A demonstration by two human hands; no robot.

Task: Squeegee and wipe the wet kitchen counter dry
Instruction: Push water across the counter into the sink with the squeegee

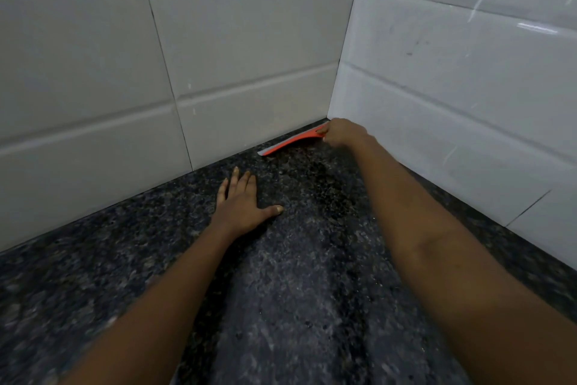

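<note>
Squeegee (290, 142) hard against corner wall tiles (249, 72).

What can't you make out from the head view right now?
- Squeegee handle: hidden inside the right hand.
- Blade edge contact with the counter: too small, blurred.
- Counter front edge: cut off by the frame bottom.
- Counter under the left hand and forearms: covered.
- Wiping cloth: none in view.

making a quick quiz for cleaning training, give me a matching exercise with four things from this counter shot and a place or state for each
Things
1. left hand
2. right hand
3. squeegee
4. tiles

States
A. orange, blade along the back wall's base
B. white, covering both walls
C. flat, palm down on the dark counter
D. closed around a handle in the corner

Pairs: 1-C, 2-D, 3-A, 4-B
</note>
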